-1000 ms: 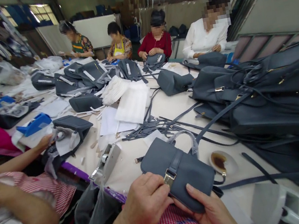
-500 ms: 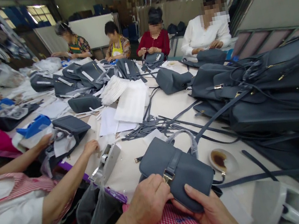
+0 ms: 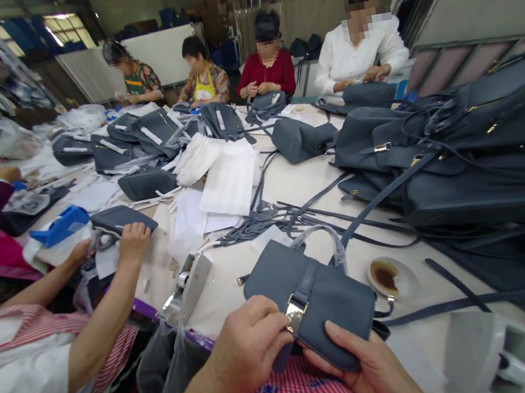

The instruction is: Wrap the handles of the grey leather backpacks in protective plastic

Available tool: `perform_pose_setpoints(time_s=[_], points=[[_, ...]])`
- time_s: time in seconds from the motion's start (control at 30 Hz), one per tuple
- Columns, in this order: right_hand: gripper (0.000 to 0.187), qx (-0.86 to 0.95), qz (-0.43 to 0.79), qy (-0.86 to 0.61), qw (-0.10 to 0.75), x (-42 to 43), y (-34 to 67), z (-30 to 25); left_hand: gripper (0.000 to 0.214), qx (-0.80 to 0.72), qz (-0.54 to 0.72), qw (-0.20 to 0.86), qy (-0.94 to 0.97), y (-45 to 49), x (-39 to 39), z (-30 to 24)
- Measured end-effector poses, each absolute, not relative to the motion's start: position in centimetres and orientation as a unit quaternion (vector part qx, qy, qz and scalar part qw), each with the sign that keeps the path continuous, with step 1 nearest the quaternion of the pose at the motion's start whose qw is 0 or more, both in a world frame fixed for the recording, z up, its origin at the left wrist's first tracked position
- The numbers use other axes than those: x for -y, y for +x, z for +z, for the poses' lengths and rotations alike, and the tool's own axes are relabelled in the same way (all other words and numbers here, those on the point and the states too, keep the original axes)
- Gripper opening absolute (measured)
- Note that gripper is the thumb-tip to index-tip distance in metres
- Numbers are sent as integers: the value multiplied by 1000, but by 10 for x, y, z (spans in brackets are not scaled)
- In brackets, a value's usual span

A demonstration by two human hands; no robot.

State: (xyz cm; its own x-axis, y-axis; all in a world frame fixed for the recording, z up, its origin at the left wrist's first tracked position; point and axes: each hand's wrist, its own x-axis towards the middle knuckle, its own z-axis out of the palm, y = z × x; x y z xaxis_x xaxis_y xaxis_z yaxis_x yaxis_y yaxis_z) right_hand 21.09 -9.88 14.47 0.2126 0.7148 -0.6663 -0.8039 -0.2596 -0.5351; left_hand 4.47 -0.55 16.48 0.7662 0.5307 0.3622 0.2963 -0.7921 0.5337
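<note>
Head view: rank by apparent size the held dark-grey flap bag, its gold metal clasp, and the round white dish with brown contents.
1. Held dark-grey flap bag
2. Round white dish
3. Gold metal clasp

From the wearer's head, a single wide view faces forward and tilts down across a worktable (image 3: 300,177). The left hand (image 3: 247,340) and right hand (image 3: 370,362) are close, at the bottom center of the frame; a co-worker in red (image 3: 267,78) is well beyond, at the top center.
</note>
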Motion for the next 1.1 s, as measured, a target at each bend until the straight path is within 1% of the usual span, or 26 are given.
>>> perform_pose_setpoints(time_s=[0.13,0.2,0.27,0.4,0.53,0.6,0.73,0.9,1.0,1.1], points=[[44,-28,625,-467,626,100,209,135,21,-210,263,114,935,48,19,157],[36,-19,625,-464,627,101,207,133,23,-213,256,96,938,50,22,151],[32,-12,630,-460,626,101,207,132,24,-219,237,93,942,51,23,147],[30,-7,638,-454,621,101,207,129,29,-216,206,60,952,54,22,143],[24,-1,646,-430,631,102,207,128,36,-199,212,35,956,56,19,140],[23,2,646,-427,632,102,207,129,36,-193,225,45,954,56,17,138],[27,3,643,-455,616,101,207,131,29,-208,233,108,944,57,13,134],[27,17,643,-450,619,102,206,130,22,-278,217,173,920,54,9,132],[28,3,645,-445,621,102,205,130,21,-297,215,175,914,53,6,131],[30,-7,641,-454,619,102,206,131,21,-304,218,145,916,53,2,130]])
